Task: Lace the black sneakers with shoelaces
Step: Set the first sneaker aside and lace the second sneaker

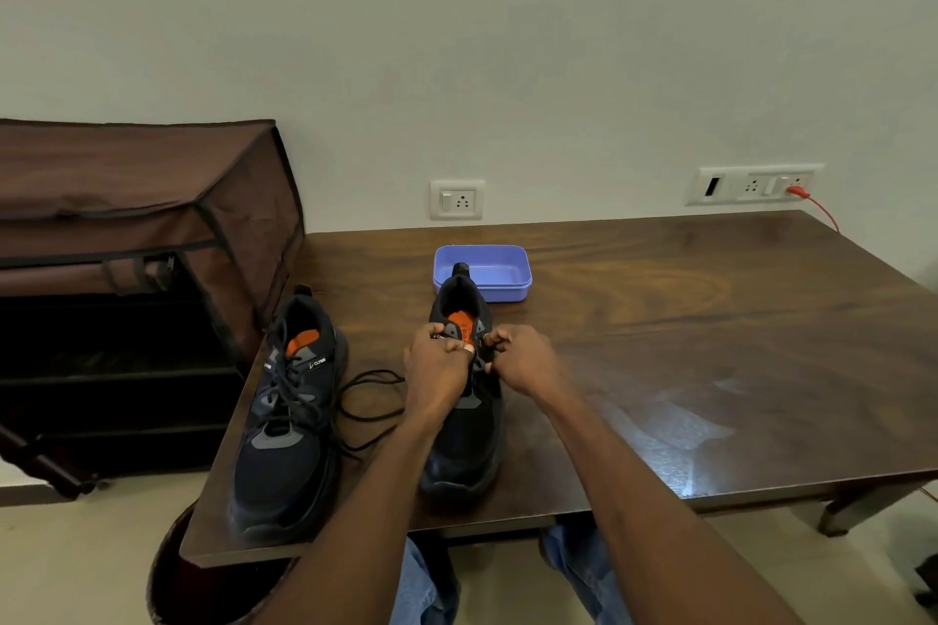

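Two black shoes are sitting on the table (pixel 660 320), toes toward the person; all places here are told from the blue tray (pixel 482 272). The right shoe (pixel 464 426) is sitting just in front of the tray, its heel almost touching it; the left shoe (pixel 284 421) is sitting farther off, to the tray's left and nearer the person. The left shoe is looking laced already, with its lace (pixel 370 401) lying loose on the table between the two shoes. Both hands are working near the top of the right shoe; the left hand (pixel 436 371) is curling its fingers tight there, and the right hand (pixel 523 360) is pinching something small and dark, likely the lace end. So the top holes of the second shoe are likely being done; next, the person is going to need to pull both ends even and snug. The holes themselves are hiding behind the fingers.
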Demonstrator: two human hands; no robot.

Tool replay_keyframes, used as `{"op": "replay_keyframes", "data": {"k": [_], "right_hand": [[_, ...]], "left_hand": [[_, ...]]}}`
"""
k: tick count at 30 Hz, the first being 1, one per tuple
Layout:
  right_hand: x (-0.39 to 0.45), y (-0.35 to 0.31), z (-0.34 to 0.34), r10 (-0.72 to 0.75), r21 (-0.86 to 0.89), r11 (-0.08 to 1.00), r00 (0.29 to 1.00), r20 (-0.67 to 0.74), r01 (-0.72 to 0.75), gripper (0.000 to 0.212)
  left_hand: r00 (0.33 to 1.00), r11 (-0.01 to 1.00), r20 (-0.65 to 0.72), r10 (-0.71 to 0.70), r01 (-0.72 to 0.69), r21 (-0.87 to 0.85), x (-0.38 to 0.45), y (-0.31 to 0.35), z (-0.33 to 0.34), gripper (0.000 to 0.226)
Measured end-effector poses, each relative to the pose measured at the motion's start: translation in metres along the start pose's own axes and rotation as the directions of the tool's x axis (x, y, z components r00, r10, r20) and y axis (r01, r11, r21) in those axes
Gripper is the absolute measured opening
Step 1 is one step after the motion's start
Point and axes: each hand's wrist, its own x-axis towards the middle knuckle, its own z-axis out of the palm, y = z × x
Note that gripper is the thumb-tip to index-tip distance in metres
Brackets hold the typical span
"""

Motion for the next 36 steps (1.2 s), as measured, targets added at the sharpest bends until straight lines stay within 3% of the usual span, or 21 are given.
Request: {"op": "replay_keyframes", "data": {"k": [4, 8, 11, 14, 17, 20, 25, 29, 31, 36], "right_hand": [[-0.001, 0.002, 0.003, -0.017, -0.018, 1.000, 1.000, -0.019, 0.017, 0.035], [-0.002, -0.001, 0.004, -0.018, -0.053, 0.998, 1.000, -0.002, 0.018, 0.036], [-0.001, 0.001, 0.001, -0.029, -0.057, 0.998, 0.999, 0.019, 0.030, 0.038], [-0.002, 0.002, -0.002, -0.050, -0.095, 0.994, 0.998, 0.027, 0.052, 0.036], [-0.004, 0.000, -0.002, -0.052, -0.136, 0.989, 0.998, 0.020, 0.054, 0.033], [-0.005, -0.003, -0.002, -0.054, -0.165, 0.985, 0.998, 0.014, 0.056, 0.023], [-0.011, -0.008, -0.010, -0.062, -0.211, 0.976, 0.996, -0.060, 0.048, 0.012], [-0.015, -0.012, -0.015, -0.055, -0.175, 0.984, 0.991, -0.123, 0.033, 0.017], [-0.016, -0.014, -0.014, -0.062, -0.161, 0.986, 0.992, -0.114, 0.043, 0.017], [-0.014, -0.013, -0.010, -0.023, -0.218, 0.976, 0.999, -0.031, 0.016, 0.012]], "left_hand": [[0.997, 0.982, -0.031, 0.076, -0.070, 0.176, -0.004, 0.003, 0.002, 0.052], [0.997, 0.976, -0.007, 0.081, -0.078, 0.204, -0.002, 0.001, 0.001, 0.049], [0.984, 0.942, 0.114, 0.139, -0.167, 0.292, 0.005, -0.004, -0.006, 0.044], [0.942, 0.803, 0.284, 0.178, -0.306, 0.512, 0.007, -0.001, -0.013, 0.030], [0.915, 0.719, 0.381, 0.134, -0.354, 0.598, 0.003, 0.004, -0.018, 0.027], [0.913, 0.752, 0.357, 0.200, -0.376, 0.541, -0.001, 0.004, -0.022, 0.015], [0.926, 0.889, 0.182, 0.331, -0.371, 0.268, -0.007, 0.007, -0.035, 0.013], [0.971, 0.971, -0.009, 0.237, -0.237, -0.026, -0.013, 0.015, -0.050, 0.014], [0.985, 0.972, -0.020, 0.173, -0.174, -0.156, -0.014, 0.016, -0.055, 0.013], [0.965, 0.954, 0.026, 0.261, -0.262, 0.148, -0.017, 0.013, -0.046, 0.020]]}}
